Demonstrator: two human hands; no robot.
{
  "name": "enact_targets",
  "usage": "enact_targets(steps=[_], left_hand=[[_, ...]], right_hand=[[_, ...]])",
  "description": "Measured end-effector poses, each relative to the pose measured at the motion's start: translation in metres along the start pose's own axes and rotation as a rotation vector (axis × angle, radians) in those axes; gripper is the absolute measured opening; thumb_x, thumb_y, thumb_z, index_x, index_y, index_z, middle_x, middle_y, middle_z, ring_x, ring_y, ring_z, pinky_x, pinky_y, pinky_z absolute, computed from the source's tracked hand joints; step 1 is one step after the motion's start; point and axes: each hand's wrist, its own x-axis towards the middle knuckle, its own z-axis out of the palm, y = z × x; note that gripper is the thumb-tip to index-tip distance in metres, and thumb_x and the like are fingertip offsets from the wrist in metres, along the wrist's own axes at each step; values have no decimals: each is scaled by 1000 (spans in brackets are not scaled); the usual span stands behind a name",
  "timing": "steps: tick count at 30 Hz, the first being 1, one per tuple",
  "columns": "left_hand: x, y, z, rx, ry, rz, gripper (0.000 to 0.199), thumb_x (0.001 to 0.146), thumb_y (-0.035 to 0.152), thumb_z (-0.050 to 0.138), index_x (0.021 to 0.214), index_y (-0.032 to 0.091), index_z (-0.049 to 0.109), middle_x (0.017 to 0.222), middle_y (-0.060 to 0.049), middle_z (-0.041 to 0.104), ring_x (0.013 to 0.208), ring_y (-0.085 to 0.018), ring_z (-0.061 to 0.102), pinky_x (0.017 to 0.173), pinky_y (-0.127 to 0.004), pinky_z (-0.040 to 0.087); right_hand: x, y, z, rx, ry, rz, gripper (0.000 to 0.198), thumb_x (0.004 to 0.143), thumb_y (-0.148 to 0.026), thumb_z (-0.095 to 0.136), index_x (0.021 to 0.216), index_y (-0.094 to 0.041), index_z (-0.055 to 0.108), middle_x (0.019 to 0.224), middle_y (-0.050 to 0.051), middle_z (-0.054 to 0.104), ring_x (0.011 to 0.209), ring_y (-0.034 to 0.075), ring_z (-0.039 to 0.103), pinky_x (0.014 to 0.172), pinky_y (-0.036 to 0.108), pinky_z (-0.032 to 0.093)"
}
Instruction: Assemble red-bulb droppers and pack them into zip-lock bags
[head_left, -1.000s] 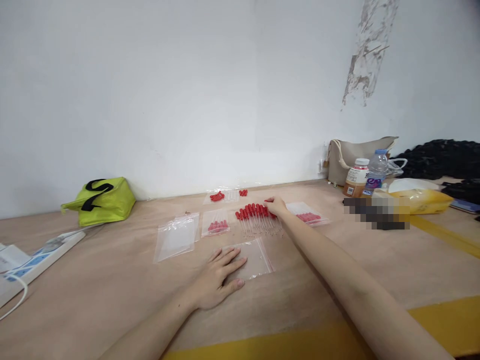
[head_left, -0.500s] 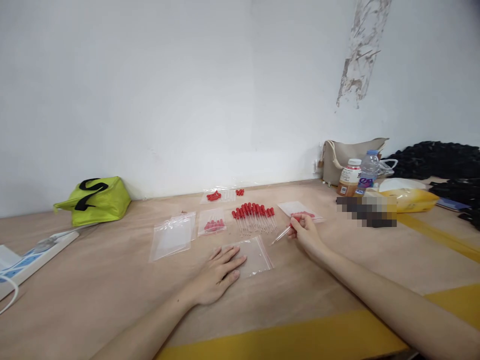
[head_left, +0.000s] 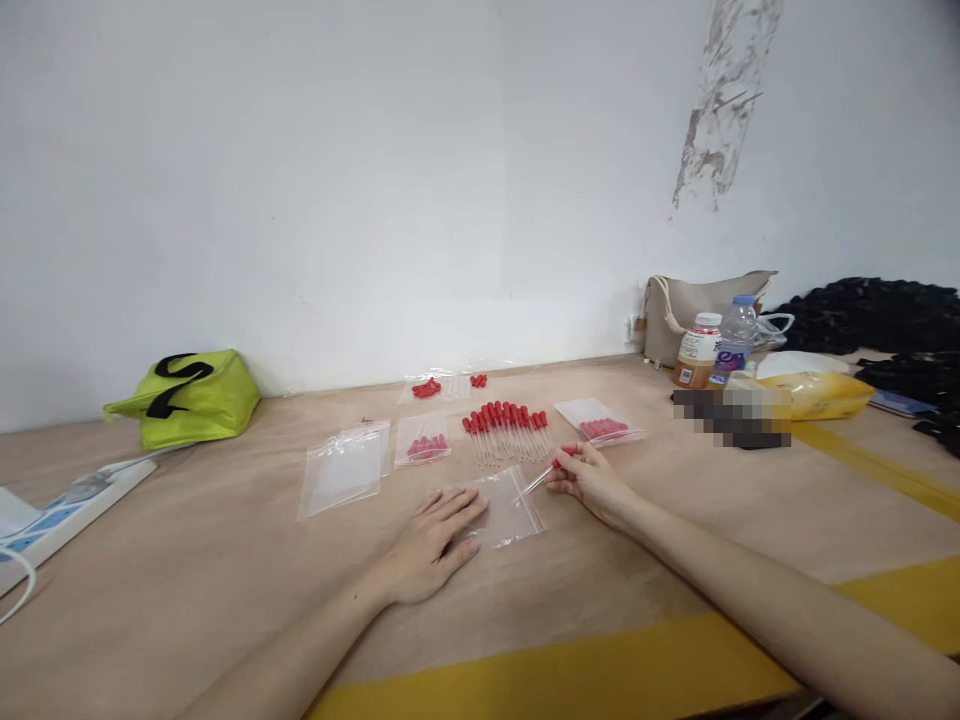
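A white wall [head_left: 375, 180] with a scarred patch [head_left: 720, 120] stands behind a table [head_left: 247, 560] covered in brown and edged with yellow tape [head_left: 562, 670]. Places are given from the bag [head_left: 506, 510], a clear zip-top piece lying flat.

Left hand [head_left: 431, 545]: palm down, fingers spread over the left part of the bag, clenched on nothing. Right hand [head_left: 596, 485]: thumb and fingertips pinch a dropper [head_left: 537, 482] by its red bulb, just beside the right edge of the bag. The dropper slants down to the left, its clear tube crossing the zip edge of the bag; whether the tip is inside the mouth or on top cannot be told.

Handling, as judged: the dropper should be very light, its bulb soft and easy to grip, its tube smooth, stiff and perhaps fragile. Sound hold: a gentle pinch on the bulb, close to the tube. The bag should be limp and slippery, best steadied flat or taken by the zip edge.

Noted around the bag: a dropper row [head_left: 506, 425] just beyond; a left packet [head_left: 424, 440] and a right packet [head_left: 600, 423], both showing red bulbs, beyond it to either side; a sleeve stack [head_left: 343, 472] to its left
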Motion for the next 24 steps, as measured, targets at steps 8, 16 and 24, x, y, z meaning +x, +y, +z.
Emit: enact_targets(steps=[8, 16, 24], left_hand=[[1, 0, 0, 5, -29, 1, 46, 90, 45, 27, 134, 32, 22, 142, 0, 20, 130, -20, 17, 105, -44, 13], [2, 1, -1, -1, -39, -2, 45, 90, 45, 26, 133, 34, 24, 142, 1, 21, 130, -19, 18, 105, -45, 14], [2, 1, -1, -33, -29, 20, 44, 90, 43, 28, 133, 33, 24, 142, 1, 22, 130, -20, 19, 105, -46, 13]], right_hand=[[1, -11, -13, -417, -460, -36, 32, 55, -29, 74, 73, -14, 53, 63, -3, 57, 56, 8, 50, 54, 21, 38], [-12, -6, 7, -422, -504, -225, 30, 57, -31, 73, 65, -16, 48, 72, -3, 53, 56, 5, 47, 52, 19, 38], [-15, -4, 17, -261, -690, -3, 35, 64, -36, 68, 77, -19, 40, 66, -4, 58, 59, 12, 61, 56, 27, 48]])
